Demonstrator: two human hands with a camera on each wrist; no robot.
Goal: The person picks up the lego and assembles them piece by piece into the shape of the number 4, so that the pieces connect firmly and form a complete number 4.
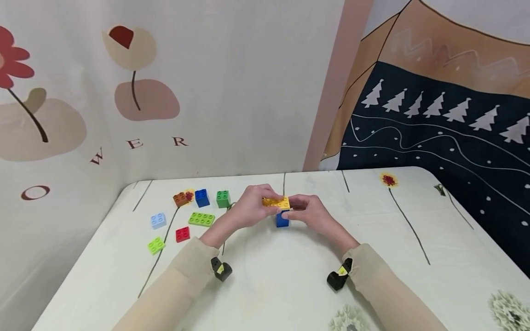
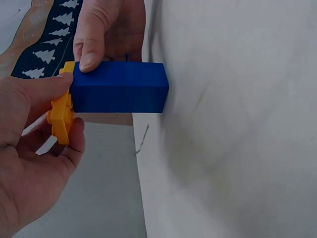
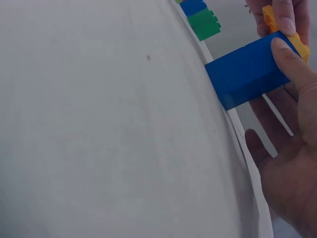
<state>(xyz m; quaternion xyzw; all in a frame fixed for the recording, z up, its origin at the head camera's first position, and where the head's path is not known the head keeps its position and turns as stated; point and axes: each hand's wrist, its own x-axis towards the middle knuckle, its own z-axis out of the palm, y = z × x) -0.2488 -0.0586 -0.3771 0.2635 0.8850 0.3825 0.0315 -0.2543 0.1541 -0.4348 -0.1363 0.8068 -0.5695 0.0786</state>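
Note:
A blue block stack (image 1: pixel 282 221) stands upright on the white table; a faint seam across it shows in the right wrist view. On top lies a thin yellow building brick (image 1: pixel 284 202), which sticks out past the stack toward the left. My left hand (image 1: pixel 252 208) pinches the overhanging part of the yellow brick between thumb and fingers. With thumb and fingers, my right hand (image 1: pixel 312 213) grips the upper part of the blue stack, just under the yellow brick. Whether the yellow brick is fully pressed down, I cannot tell.
Left of my hands lie loose bricks: brown (image 1: pixel 180 199), dark blue (image 1: pixel 202 198), green (image 1: pixel 223 199), light blue (image 1: pixel 158 220), red (image 1: pixel 182 234), a long lime one (image 1: pixel 201 219) and a small lime one (image 1: pixel 156 245). A printed cloth (image 1: pixel 248 92) hangs behind the table.

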